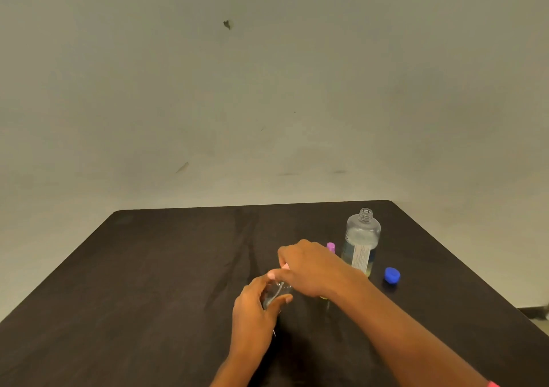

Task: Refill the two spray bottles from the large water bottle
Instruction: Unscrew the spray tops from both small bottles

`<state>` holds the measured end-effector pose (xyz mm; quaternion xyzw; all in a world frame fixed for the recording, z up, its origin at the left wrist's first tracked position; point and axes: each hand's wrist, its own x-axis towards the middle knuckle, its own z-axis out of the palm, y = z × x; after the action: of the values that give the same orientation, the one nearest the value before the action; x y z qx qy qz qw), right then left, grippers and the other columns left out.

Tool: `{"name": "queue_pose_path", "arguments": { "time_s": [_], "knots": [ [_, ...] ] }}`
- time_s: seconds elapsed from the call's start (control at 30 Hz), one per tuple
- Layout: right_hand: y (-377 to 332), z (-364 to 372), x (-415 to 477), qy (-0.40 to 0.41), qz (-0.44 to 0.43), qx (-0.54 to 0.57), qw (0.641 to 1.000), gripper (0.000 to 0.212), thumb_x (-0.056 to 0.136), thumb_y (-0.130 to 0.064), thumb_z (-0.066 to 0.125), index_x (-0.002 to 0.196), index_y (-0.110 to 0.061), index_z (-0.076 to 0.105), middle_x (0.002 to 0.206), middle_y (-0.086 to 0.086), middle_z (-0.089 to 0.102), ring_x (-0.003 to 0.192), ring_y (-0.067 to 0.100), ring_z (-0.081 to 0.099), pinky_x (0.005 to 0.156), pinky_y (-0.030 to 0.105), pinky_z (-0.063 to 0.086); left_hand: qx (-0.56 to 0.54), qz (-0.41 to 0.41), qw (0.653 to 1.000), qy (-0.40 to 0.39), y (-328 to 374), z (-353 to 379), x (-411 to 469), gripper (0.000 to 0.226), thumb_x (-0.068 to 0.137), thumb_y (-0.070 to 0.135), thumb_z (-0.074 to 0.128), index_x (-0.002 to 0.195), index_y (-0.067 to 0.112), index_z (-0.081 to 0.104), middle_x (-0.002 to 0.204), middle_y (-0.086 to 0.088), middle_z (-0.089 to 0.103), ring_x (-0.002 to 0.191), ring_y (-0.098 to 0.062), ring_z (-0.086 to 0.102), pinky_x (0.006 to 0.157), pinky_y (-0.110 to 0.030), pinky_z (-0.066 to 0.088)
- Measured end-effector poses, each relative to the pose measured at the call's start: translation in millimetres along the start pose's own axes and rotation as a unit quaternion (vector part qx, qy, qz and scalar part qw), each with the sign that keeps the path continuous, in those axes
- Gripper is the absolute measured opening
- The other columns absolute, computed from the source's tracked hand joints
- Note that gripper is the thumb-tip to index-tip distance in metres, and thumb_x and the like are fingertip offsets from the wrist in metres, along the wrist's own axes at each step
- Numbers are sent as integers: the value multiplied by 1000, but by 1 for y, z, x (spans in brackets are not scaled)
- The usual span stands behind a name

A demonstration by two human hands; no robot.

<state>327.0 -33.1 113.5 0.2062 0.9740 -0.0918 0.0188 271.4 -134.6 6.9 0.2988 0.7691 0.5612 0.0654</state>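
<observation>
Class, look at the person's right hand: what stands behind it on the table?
Behind the right hand a pink spray top pokes up; the bottle under it is hidden by the hand. Beside it stands the large water bottle, uncapped.

Dark table [148, 282] against a scuffed, perhaps greyish wall [267, 89].
</observation>
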Motion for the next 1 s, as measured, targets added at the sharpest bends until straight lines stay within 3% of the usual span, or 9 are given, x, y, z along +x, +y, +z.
{"name": "queue_pose_path", "arguments": {
  "time_s": [0.07, 0.17, 0.27, 0.37, 0.5, 0.6, 0.67, 0.83, 1.0],
  "knots": [
    [2, 4, 2, 2, -23, 0, 1000, 8, 93, -28, 55, 99, -23, 56, 104, 1, 61, 100, 21, 57, 108, 58, 32, -7, 3, 1000, -1, 0, 1, 0, 37, 76, 21, 77, 109, 29, 61, 96, 11, 66, 91, -6, 62, 84, -21, 50],
    [3, -2, -2, -25, -71, 13, 997, 26, 85, -12, 66, 103, -27, 55, 108, -4, 51, 99, 18, 52, 106, 54, 36, -12, 6, 1000, 0, 1, 1, 0, 39, 76, 21, 76, 107, 36, 56, 97, 16, 64, 91, -1, 60, 77, -11, 46],
    [2, -7, -2, -24, -57, 6, 998, 42, 88, -32, 65, 125, -23, 48, 129, 4, 48, 111, 25, 55, 103, 41, 43, -22, 5, 1000, 0, 0, 2, 0, 37, 77, 20, 75, 109, 31, 60, 96, 16, 65, 89, 0, 61, 75, -11, 46],
    [2, -7, -2, 7, -36, -19, 999, 24, 93, -33, 57, 110, -16, 58, 112, 7, 62, 96, 21, 61, 100, 42, 45, -15, 3, 1000, -3, 1, 3, 0, 37, 77, 20, 75, 109, 31, 60, 97, 16, 65, 92, -1, 60, 77, -12, 46],
    [5, -19, -6, 15, -68, -24, 997, 14, 90, -17, 62, 104, -16, 60, 107, 6, 63, 91, 20, 60, 70, 20, 42, -25, 4, 1000, 2, -1, 2, 0, 37, 77, 22, 76, 109, 33, 61, 98, 17, 66, 92, 1, 60, 80, -13, 48],
    [11, -41, -12, 32, -84, -18, 996, 15, 87, -16, 65, 99, -21, 58, 101, -1, 60, 87, 17, 56, 56, 17, 32, -52, 6, 999, 8, -6, 1, 1, 34, 76, 19, 76, 106, 32, 65, 93, 17, 69, 87, 2, 63, 79, -20, 52],
    [15, -56, -16, 29, -88, 8, 996, 14, 86, -17, 65, 98, -21, 59, 95, -6, 57, 86, 15, 54, 60, 19, 37, -70, 2, 997, 8, -8, 0, 0, 33, 77, 17, 75, 105, 30, 66, 92, 16, 70, 87, -1, 65, 78, -22, 52],
    [24, -80, -25, 82, -88, 111, 986, 14, 85, -20, 67, 97, -22, 60, 91, -7, 59, 83, 13, 56, 68, 24, 44, -81, 4, 997, 19, -11, -3, 0, 34, 78, 13, 75, 99, 36, 62, 93, 16, 70, 88, 4, 64, 75, -10, 48],
    [21, -57, -17, 219, -32, 205, 954, 17, 84, -32, 68, 96, -24, 58, 89, -10, 61, 82, 7, 57, 73, 25, 47, -66, -19, 996, 58, -20, -5, 4, 39, 78, 18, 75, 114, 26, 62, 101, 13, 68, 94, 0, 64, 86, -23, 51]
  ]
}}
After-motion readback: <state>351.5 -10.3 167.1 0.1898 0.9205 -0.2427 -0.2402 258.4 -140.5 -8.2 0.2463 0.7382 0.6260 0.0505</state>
